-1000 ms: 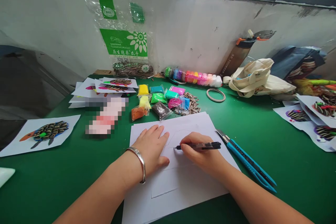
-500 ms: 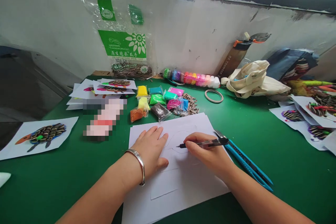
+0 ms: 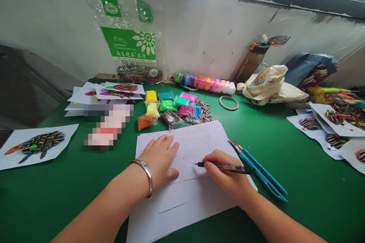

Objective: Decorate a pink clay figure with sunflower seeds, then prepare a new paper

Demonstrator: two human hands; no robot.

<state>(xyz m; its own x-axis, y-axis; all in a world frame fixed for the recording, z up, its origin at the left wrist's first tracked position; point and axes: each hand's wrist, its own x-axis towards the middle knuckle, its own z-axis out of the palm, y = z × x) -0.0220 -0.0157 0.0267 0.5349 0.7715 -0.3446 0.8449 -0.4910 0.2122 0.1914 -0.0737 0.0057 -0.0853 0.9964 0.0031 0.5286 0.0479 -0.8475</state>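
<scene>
Sheets of white paper [image 3: 196, 205] lie stacked on the green table in front of me, with a thin curved outline drawn on the top one. My left hand [image 3: 161, 159] rests flat on the paper, fingers spread, a silver bangle at its wrist. In my right hand [image 3: 225, 171] is a dark pen [image 3: 218, 166], its tip touching the paper at the lower part of the outline. Just right of that hand lie a blue utility knife [image 3: 256, 163] and blue tweezers [image 3: 269, 184], partly overlapping.
Packets of coloured clay [image 3: 168, 105] and loose sunflower seeds [image 3: 203, 111] sit behind the paper. A seed bag [image 3: 137, 72] leans on the wall. A tape roll [image 3: 229, 102], a bottle [image 3: 251, 60] and a cloth bag [image 3: 265, 83] stand right. Seed-covered pictures [image 3: 42, 146] lie at both sides.
The pen tip has moved down along the outline, drawing the line slightly further, and my right hand has shifted lower with it. My left hand stays on the paper. The view has shifted slightly.
</scene>
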